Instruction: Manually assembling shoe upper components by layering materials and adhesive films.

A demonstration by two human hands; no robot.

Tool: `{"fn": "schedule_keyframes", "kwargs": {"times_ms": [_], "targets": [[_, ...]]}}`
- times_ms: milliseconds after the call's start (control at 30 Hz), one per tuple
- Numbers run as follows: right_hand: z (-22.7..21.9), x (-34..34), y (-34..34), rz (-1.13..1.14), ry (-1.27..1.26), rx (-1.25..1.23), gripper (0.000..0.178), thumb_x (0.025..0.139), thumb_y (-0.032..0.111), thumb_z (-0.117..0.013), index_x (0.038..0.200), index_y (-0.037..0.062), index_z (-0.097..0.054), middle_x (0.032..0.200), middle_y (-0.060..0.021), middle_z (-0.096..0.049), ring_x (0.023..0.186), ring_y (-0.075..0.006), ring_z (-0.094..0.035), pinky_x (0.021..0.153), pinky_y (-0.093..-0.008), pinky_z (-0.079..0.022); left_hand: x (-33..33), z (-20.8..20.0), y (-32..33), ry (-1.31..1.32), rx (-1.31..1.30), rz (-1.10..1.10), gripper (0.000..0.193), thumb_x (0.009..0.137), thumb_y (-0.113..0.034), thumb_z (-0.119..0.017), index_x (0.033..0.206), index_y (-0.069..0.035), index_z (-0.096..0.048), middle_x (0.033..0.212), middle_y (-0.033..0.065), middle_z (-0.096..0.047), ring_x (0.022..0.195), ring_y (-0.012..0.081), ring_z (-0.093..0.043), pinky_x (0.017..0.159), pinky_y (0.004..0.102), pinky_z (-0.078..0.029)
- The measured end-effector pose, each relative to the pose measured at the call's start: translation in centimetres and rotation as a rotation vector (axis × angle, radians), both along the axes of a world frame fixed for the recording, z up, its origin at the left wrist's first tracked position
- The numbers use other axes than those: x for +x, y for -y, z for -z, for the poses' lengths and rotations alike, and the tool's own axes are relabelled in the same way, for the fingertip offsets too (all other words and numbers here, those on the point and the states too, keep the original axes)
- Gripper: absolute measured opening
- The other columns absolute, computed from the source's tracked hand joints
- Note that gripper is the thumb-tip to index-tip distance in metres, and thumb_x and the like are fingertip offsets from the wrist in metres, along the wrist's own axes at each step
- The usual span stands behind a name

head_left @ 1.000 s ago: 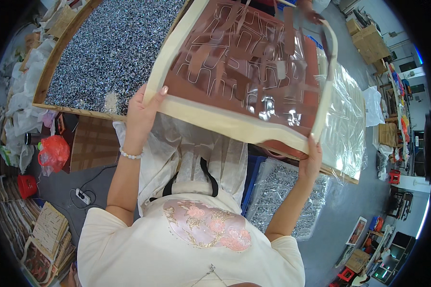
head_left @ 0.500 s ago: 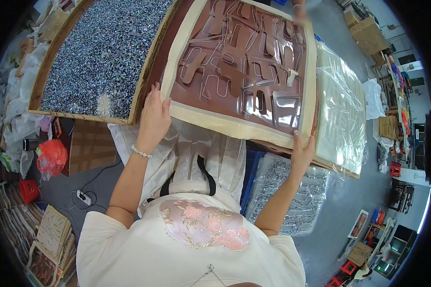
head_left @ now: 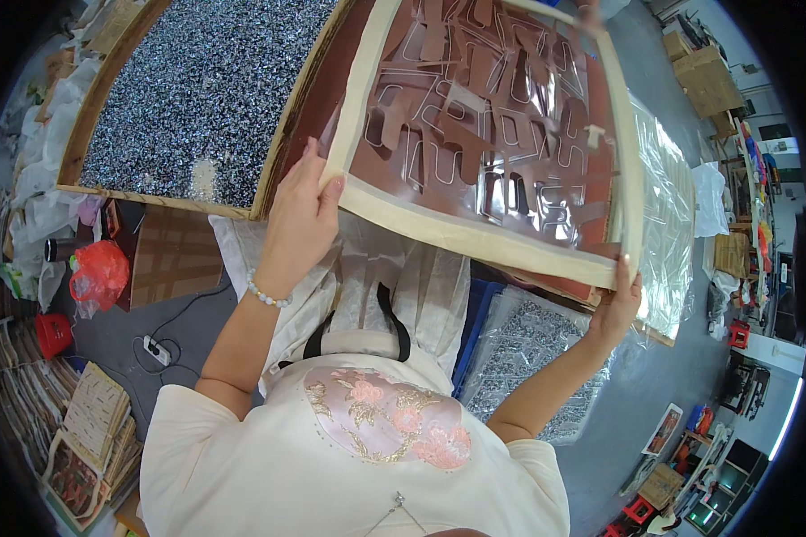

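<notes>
My left hand (head_left: 302, 215) grips the near left corner of a clear plastic stencil sheet with a cream tape border (head_left: 475, 240), thumb on top. At the near right corner my right hand (head_left: 616, 306) pinches the same border, its fingers partly hidden underneath. The sheet has many cut-out shapes and shows a reddish-brown board (head_left: 338, 67) beneath it. Its near right part stands tilted up off that board. Another person's hand (head_left: 591, 20), blurred, is at the sheet's far right corner.
On the left, a wooden-rimmed tray (head_left: 269, 170) holds dark glitter pieces. A stack of plastic-covered sheets (head_left: 663, 188) lies to the right. Below it are bagged glittery pieces (head_left: 528, 353). A red plastic bag (head_left: 98, 273) and a power strip (head_left: 157, 350) are at lower left.
The stencil sheet has shifted right and risen at its near right side, with both my hands moving along. The other person's hand has also moved right.
</notes>
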State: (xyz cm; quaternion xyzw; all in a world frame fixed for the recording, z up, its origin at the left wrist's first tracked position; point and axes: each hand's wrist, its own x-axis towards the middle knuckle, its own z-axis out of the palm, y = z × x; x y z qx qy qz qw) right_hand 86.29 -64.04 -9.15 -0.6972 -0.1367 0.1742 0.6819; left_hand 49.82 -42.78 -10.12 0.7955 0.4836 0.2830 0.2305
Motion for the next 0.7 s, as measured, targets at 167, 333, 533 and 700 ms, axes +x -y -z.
{"fn": "schedule_keyframes", "kwargs": {"times_ms": [167, 333, 533, 700], "targets": [[-0.4, -0.5, -1.6, 0.064, -0.258, 0.337, 0.023, 0.088, 0.020, -0.066, 0.106, 0.0063, -0.061, 0.087, -0.0022, -0.065, 0.068, -0.0063, -0.059, 0.050, -0.0173, -0.042, -1.4, -0.9, -1.7, 0.101, 0.152, -0.048, 0.020, 0.095, -0.017, -0.052, 0.097, 0.003, -0.057, 0.124, 0.0197, -0.050, 0.110, 0.0278, -0.053, 0.091, 0.0318, -0.042], [1.7, -1.3, -3.5, -0.055, -0.016, -0.142, 0.031, 0.086, 0.024, -0.069, 0.106, 0.0017, -0.059, 0.081, -0.0023, -0.063, 0.061, -0.0076, -0.059, 0.044, -0.0187, -0.041, -2.3, -1.5, -5.8, 0.031, -0.427, 0.025, 0.023, 0.095, -0.020, -0.055, 0.098, 0.002, -0.053, 0.069, 0.0034, -0.060, 0.046, 0.0070, -0.052, 0.039, 0.0221, -0.042], [4.6, -0.8, -4.0, -0.045, -0.001, -0.356, 0.035, 0.084, 0.029, -0.071, 0.104, 0.0033, -0.058, 0.069, -0.0021, -0.059, 0.043, -0.0083, -0.051, 0.038, -0.0195, -0.037, 0.3, -1.9, -9.0, -0.156, -0.504, 0.078, 0.026, 0.095, -0.023, -0.055, 0.098, 0.003, -0.054, 0.069, 0.0071, -0.062, 0.044, 0.0100, -0.056, 0.038, 0.0235, -0.044], [5.6, 1.9, -5.0, 0.024, -0.101, -0.070, 0.030, 0.087, 0.026, -0.068, 0.106, 0.0052, -0.058, 0.069, 0.0010, -0.057, 0.045, -0.0049, -0.048, 0.038, -0.0177, -0.032, 2.0, -2.2, -12.1, 0.437, -0.963, 0.176, 0.025, 0.096, -0.025, -0.052, 0.100, -0.002, -0.060, 0.077, 0.0044, -0.065, 0.054, 0.0069, -0.061, 0.040, 0.0208, -0.046]]}}
